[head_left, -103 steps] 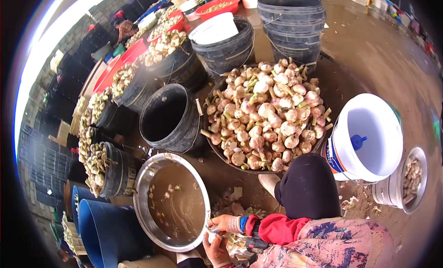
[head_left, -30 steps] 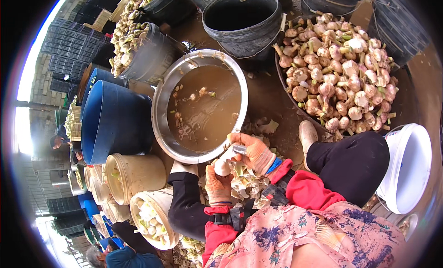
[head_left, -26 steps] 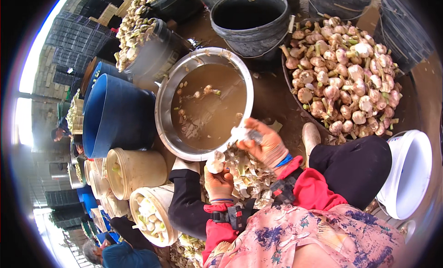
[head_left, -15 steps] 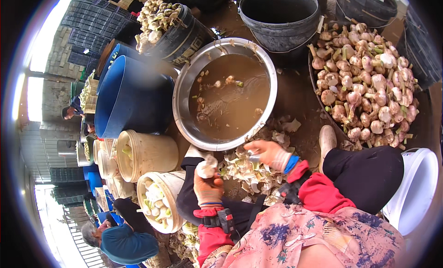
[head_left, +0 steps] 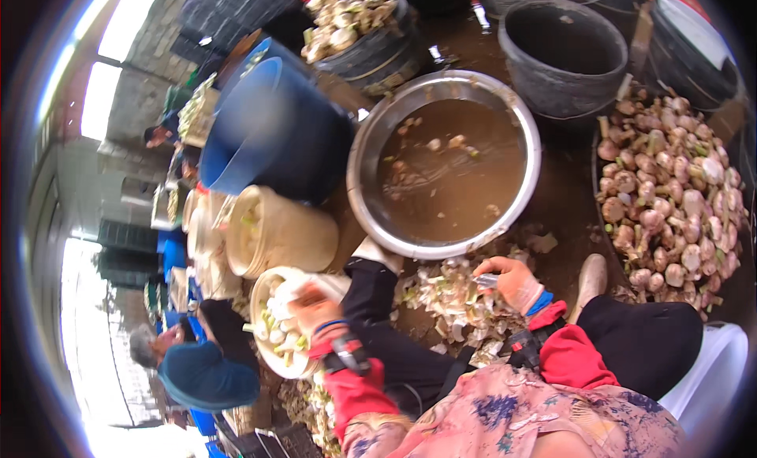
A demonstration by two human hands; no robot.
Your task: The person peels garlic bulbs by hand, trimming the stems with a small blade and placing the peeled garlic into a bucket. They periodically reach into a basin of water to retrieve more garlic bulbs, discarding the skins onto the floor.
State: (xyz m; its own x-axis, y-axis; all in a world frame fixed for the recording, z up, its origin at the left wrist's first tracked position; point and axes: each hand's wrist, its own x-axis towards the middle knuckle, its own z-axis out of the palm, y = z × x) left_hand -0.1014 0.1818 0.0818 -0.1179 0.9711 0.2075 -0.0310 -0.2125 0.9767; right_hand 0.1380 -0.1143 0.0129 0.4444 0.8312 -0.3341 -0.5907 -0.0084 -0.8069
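Observation:
My left hand, in an orange glove and smeared by motion, is over the mouth of a cream bucket. Against its fingertips shows a blurred white garlic bulb, which the fingers seem to hold. Inside that bucket lie several peeled garlic bulbs with green stems. My right hand, also gloved in orange, is closed around a small silvery metal tool; most of the tool is hidden by the fingers. Below that hand is a heap of garlic skins.
A metal basin of muddy water with garlic bits stands ahead. Unpeeled garlic is piled at the right. Around are a black bucket, blue barrels, another cream bucket and a white bucket. A person sits at the left.
My left hand has moved left with the garlic bulb, from in front of me to over the cream bucket. My right hand keeps the metal tool. The whole view has shifted.

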